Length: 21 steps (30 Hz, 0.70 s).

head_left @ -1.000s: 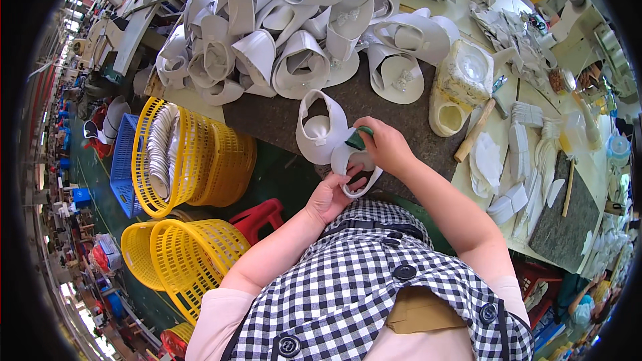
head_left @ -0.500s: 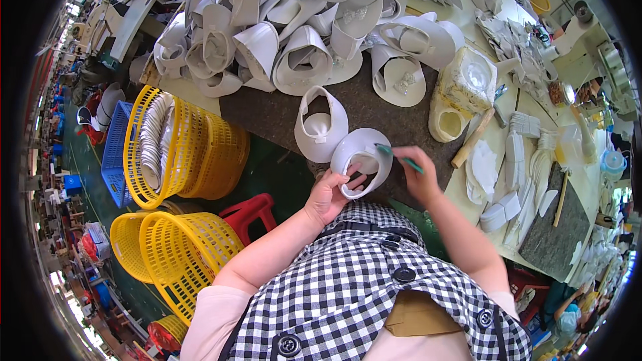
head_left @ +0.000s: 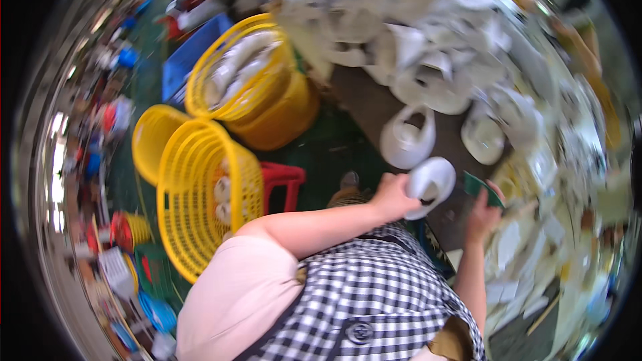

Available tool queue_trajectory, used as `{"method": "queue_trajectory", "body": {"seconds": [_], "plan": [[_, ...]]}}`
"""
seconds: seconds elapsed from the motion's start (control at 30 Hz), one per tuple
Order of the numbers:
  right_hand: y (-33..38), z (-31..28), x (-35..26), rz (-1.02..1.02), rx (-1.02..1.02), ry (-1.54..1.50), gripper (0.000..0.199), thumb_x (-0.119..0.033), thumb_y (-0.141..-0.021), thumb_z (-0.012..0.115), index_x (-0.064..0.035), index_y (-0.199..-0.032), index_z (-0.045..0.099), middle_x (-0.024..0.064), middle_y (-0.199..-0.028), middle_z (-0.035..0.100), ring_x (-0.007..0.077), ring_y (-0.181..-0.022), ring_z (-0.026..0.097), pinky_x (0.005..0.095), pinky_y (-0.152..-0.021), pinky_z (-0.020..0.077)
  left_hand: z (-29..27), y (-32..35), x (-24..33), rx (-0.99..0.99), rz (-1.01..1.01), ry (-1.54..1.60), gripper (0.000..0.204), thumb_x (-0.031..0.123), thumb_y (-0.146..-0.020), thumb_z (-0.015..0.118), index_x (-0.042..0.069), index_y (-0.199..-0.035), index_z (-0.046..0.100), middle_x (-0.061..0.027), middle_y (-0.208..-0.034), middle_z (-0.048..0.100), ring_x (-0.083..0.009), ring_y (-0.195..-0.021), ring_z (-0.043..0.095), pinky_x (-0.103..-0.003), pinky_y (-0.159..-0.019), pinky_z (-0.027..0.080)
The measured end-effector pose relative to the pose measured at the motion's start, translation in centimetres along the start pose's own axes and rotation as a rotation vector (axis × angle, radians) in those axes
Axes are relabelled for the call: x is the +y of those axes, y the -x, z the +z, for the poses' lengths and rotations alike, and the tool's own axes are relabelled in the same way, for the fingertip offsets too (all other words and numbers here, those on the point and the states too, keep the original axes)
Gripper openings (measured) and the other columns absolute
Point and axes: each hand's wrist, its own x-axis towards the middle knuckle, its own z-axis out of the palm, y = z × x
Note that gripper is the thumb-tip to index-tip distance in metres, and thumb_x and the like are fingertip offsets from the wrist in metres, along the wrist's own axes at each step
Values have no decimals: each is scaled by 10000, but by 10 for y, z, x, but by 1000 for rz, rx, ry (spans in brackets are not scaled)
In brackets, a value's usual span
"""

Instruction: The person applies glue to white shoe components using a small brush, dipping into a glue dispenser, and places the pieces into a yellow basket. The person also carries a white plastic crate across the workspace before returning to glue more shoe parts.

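My left hand (head_left: 394, 198) is closed on the rim of a white shoe upper (head_left: 419, 173), a rounded piece with an oval opening, held over the table edge in front of me. Just right of it, my right hand (head_left: 484, 217) grips a flat green scraper-like piece (head_left: 476, 187), apart from the upper. Another white shoe upper (head_left: 396, 147) lies on the dark table mat (head_left: 358, 97), just beyond the held one. Behind it rises a heap of similar white uppers (head_left: 428, 83). Motion blur hides fine detail.
To the left stand a yellow basket (head_left: 194, 93) filled with white pieces, a nearer yellow basket (head_left: 175, 204) with a few pale items inside, and a blue crate (head_left: 188, 60). A red stool (head_left: 293, 177) is beside my left arm. White cut pieces (head_left: 508, 244) cover the table at right.
The view has swung left, bringing the baskets nearer the middle. My right hand has drawn the green piece away from the upper, which my left hand still holds.
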Motion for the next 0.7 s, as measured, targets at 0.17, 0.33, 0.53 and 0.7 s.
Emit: {"method": "queue_trajectory", "body": {"seconds": [0.17,0.33,0.53,0.7], "plan": [[4,-19,10,246,-68,-195,278,-167,-896,492,27,-1094,503,135,-1024,550,202,-873,566,293,-709,508,-46,26,12,273,248,399,652,105,-650,654,14,-1226,362,-156,-982,475,-250,-919,493,-319,-838,421],[7,-9,-1,399,-76,-390,349,-179,-883,520,61,-1133,467,156,-1086,519,225,-957,538,306,-766,510,-153,62,-36,756,257,637,496,42,-696,648,43,-1125,399,-53,-911,494,-115,-804,510,-261,-725,460],[-7,33,-26,412,-217,-404,353,-168,-878,529,71,-1130,466,163,-1113,510,227,-982,533,308,-788,509,-236,169,-224,1596,-153,1279,339,104,-740,590,-9,-1022,438,-95,-909,518,-184,-818,546,-338,-695,509],[10,86,-84,365,-335,-480,342,-166,-878,530,16,-1159,464,121,-1112,514,205,-991,532,310,-790,507,-185,260,-387,2002,-710,1418,228,199,-777,560,-12,-858,527,-118,-829,547,-227,-762,579,-346,-626,513]]}}
